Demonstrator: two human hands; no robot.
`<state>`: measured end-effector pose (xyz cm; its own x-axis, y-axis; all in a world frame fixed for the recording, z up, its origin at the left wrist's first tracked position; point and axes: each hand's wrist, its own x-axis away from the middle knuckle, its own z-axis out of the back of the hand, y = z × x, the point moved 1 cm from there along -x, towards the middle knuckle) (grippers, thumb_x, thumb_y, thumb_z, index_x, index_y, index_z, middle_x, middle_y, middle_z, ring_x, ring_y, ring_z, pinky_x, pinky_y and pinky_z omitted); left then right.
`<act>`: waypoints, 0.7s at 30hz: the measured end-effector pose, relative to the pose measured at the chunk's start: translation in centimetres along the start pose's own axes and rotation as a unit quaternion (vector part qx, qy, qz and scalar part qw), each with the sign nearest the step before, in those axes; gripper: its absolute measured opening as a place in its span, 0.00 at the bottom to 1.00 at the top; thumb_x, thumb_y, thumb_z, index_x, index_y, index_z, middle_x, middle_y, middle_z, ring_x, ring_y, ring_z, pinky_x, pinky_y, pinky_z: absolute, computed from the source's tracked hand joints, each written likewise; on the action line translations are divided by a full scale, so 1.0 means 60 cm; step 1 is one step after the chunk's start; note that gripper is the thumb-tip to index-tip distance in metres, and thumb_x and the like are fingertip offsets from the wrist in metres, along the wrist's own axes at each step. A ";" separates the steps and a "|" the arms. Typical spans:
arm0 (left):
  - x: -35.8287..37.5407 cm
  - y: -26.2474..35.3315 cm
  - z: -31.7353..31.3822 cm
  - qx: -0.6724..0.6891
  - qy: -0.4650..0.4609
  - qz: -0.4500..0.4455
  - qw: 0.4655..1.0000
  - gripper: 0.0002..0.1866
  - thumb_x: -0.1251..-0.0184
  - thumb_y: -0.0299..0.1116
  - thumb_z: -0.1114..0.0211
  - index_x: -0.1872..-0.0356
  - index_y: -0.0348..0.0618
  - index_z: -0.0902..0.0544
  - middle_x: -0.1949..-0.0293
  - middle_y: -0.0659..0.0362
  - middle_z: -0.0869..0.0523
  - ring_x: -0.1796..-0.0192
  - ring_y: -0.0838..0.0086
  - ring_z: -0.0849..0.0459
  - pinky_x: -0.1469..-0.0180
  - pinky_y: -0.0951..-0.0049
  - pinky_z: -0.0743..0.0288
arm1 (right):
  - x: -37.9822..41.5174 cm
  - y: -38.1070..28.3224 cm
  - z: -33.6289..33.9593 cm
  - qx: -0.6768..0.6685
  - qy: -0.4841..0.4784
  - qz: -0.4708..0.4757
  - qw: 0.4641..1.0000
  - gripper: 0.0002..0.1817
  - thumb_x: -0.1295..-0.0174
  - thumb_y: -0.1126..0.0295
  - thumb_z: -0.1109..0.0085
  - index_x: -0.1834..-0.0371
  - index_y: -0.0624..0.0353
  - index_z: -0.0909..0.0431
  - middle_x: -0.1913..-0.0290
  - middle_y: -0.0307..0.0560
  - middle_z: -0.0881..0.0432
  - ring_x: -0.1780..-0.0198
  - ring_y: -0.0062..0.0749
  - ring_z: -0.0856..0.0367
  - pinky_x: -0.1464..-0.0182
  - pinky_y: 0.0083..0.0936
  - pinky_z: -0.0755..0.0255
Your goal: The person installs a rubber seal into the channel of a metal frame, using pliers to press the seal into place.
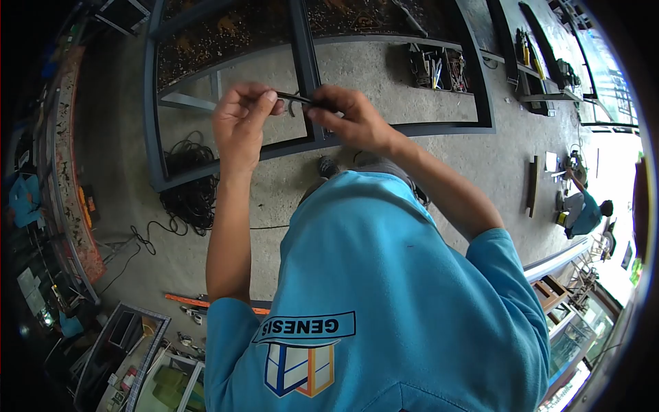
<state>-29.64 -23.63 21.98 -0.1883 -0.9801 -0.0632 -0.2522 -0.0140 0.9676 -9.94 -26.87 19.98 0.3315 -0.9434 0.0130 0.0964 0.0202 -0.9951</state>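
Observation:
A thin dark strip [291, 97] stretches between my two hands, above the middle bar of a dark grey metal frame [305, 58]. Thumb and fingers of my left hand [239, 123] are closed on its left end. My right hand [353, 118] grips the other end, where something black shows between the fingers; I cannot make out its exact kind. A short, bent dark piece [293, 110] appears just below the strip, partly hidden.
A tangle of black cable [189, 202] lies on the floor by the frame's near left corner. An open toolbox [437, 69] with tools stands beyond the frame's right opening. At far right, a co-worker [587, 213] crouches. An orange bar [189, 300] lies behind my left arm.

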 end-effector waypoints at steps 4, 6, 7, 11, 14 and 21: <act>-0.001 -0.020 0.012 -0.053 -0.010 0.031 0.998 0.03 0.35 0.23 0.37 0.64 0.40 0.21 0.68 0.60 0.17 0.68 0.78 0.18 0.61 0.76 0.22 | -0.014 0.015 0.040 0.013 0.013 0.033 0.999 0.09 0.34 0.69 0.46 0.57 0.64 0.22 0.72 0.42 0.22 0.68 0.23 0.26 0.63 0.26 0.29; 0.001 -0.037 0.013 -0.052 0.008 0.039 0.998 0.04 0.36 0.22 0.37 0.63 0.39 0.22 0.68 0.61 0.18 0.68 0.78 0.18 0.61 0.76 0.22 | -0.019 0.020 0.047 0.012 0.005 0.023 1.000 0.10 0.35 0.69 0.46 0.56 0.63 0.23 0.72 0.43 0.22 0.68 0.23 0.26 0.64 0.26 0.30; 0.000 -0.044 0.015 -0.056 0.016 0.039 0.998 0.04 0.36 0.22 0.37 0.62 0.39 0.22 0.68 0.61 0.18 0.68 0.77 0.18 0.61 0.75 0.22 | -0.020 0.018 0.047 0.020 -0.019 0.010 1.000 0.10 0.35 0.68 0.46 0.56 0.63 0.23 0.72 0.44 0.22 0.68 0.24 0.25 0.64 0.27 0.30; -0.001 -0.069 0.018 -0.063 0.063 0.052 0.995 0.05 0.36 0.22 0.37 0.61 0.39 0.23 0.67 0.60 0.18 0.69 0.77 0.19 0.62 0.75 0.22 | -0.021 0.034 0.041 0.030 -0.002 0.033 0.999 0.11 0.37 0.68 0.46 0.55 0.62 0.23 0.71 0.46 0.21 0.68 0.31 0.23 0.63 0.31 0.29; -0.005 -0.076 0.020 -0.049 0.049 0.054 0.996 0.04 0.35 0.23 0.38 0.62 0.40 0.23 0.68 0.60 0.18 0.69 0.78 0.20 0.62 0.76 0.23 | -0.018 0.029 0.044 0.008 0.004 0.021 1.000 0.12 0.37 0.68 0.45 0.54 0.62 0.23 0.71 0.47 0.21 0.68 0.34 0.22 0.62 0.32 0.28; -0.008 -0.082 -0.014 -0.058 0.048 0.077 0.994 0.04 0.34 0.23 0.38 0.61 0.40 0.23 0.68 0.60 0.18 0.68 0.79 0.20 0.60 0.77 0.24 | 0.003 0.047 0.063 0.000 0.025 -0.001 1.000 0.13 0.38 0.68 0.46 0.54 0.63 0.23 0.66 0.51 0.18 0.63 0.38 0.19 0.57 0.33 0.27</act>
<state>-27.50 -23.29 17.47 -0.1233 -0.9866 0.1067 -0.1142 0.1209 0.9861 -6.07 -25.74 17.55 0.2850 -0.9585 0.0092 0.0964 0.0191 -0.9952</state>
